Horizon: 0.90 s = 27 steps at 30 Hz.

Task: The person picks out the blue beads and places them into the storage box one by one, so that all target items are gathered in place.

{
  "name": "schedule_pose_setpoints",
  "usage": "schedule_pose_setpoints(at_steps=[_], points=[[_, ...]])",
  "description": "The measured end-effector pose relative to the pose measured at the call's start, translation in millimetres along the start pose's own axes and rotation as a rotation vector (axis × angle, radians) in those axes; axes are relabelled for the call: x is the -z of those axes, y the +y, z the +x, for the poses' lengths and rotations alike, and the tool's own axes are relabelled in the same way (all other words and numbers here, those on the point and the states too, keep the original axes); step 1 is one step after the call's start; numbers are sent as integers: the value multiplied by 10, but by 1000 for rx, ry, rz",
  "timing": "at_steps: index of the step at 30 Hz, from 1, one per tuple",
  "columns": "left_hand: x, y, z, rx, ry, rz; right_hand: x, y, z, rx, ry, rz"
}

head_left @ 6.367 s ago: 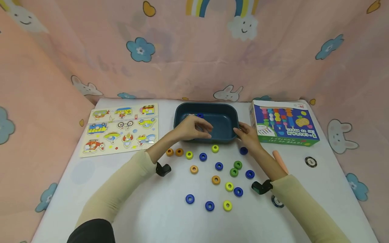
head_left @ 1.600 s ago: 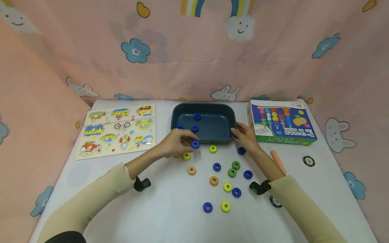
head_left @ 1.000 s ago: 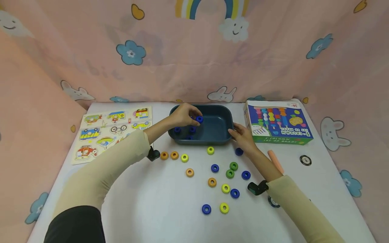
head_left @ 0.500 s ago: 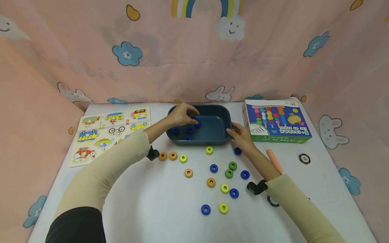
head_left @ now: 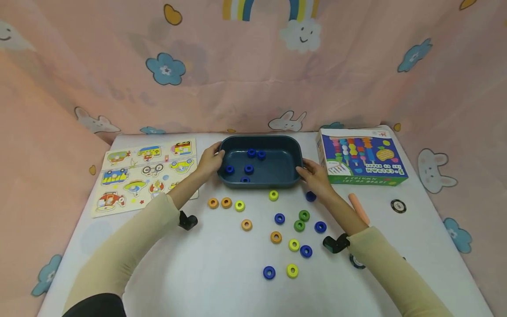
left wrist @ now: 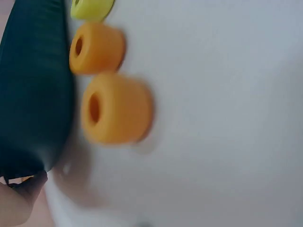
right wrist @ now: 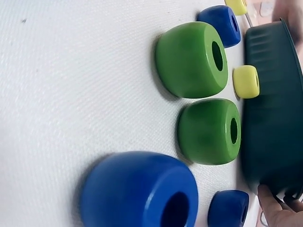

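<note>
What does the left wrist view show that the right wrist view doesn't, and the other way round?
Only the left wrist view shows orange beads, two of them on the table beside the dark tray. Only the right wrist view shows two green beads, three blue beads and the right hand at the tray. Both show the tray's outer side, the white table and at least one yellow bead.
</note>
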<state>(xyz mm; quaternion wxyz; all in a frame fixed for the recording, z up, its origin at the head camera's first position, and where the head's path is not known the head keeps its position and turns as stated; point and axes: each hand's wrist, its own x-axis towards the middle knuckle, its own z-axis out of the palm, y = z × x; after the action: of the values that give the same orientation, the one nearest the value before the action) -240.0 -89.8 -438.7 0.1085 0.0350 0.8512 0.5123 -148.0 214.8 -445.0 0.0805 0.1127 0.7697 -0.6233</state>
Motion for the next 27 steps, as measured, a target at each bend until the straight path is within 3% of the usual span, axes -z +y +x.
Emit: schedule_pose_setpoints(at_steps=[5, 14, 22, 27], points=[[-60, -109, -43, 71, 54, -121, 61, -43, -20, 4, -19, -15], [-187, -194, -103, 31, 158, -151, 309, 134, -270, 51, -89, -98], [-210, -208, -115, 24, 184, -174, 470, 364, -425, 164, -127, -219], [-217, -221, -122, 40, 175, -176, 473, 445, -497, 192, -126, -330]])
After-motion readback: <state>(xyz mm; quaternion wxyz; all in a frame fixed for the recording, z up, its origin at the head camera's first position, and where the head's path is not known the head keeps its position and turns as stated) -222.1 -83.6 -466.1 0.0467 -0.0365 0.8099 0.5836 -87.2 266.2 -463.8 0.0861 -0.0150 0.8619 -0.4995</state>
